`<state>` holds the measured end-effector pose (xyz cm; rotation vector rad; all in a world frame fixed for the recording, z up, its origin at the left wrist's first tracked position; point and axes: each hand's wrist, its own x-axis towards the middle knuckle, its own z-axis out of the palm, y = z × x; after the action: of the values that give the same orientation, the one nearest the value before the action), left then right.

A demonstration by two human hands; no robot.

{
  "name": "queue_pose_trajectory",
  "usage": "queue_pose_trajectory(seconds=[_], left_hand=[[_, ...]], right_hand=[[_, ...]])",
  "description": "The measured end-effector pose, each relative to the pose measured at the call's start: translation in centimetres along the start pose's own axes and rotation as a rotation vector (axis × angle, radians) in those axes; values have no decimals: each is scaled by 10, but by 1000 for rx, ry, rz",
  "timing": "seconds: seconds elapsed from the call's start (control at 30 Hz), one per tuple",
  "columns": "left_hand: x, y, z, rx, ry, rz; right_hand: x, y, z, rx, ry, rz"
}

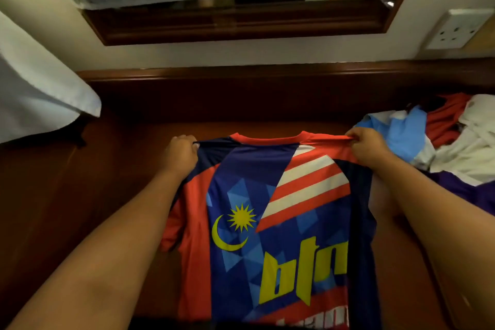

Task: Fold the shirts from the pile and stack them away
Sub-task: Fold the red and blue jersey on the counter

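shirt first: you have the blue, red and navy jersey stretched out by its shoulders over the dark wooden surface, printed side up toward you, collar at the far end, hem running out of view at the bottom. by the look of it you are at the spreading step, getting one garment squared up before any fold goes in.

your left hand has its fingers curled tight around the left shoulder seam, knuckles up, wrist bent slightly inward. your right hand pinches the red shoulder edge on the other side between thumb and fingers, and the cloth is pulled taut between the two. both forearms reach forward, roughly parallel, flanking the jersey's body. the left sleeve hangs loose beneath your left forearm; i cannot tell how much of the jersey rests on the wood and how much is lifted.

next, i judge, you need to lay it flat without slack, then bring the sleeves and sides in evenly. keep the tension level, or the collar will skew.

the pile of unfolded clothes sits just beside your right hand, at the right edge. no folded stack is in view.
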<state>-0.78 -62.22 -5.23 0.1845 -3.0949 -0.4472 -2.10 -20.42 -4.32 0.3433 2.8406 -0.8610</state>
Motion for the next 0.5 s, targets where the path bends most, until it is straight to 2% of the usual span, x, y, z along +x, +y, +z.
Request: queue_pose_trajectory(seconds=[0.3,0.43,0.5], left_hand=[[101,-20,57,32,-30,9],[102,-6,82,78,94,-64],[75,8,101,20,150,-74]], right_hand=[[101,3,60,-144,122,-5],[106,-13,84,-209,266,44],[82,-14,107,-189,343,-34]])
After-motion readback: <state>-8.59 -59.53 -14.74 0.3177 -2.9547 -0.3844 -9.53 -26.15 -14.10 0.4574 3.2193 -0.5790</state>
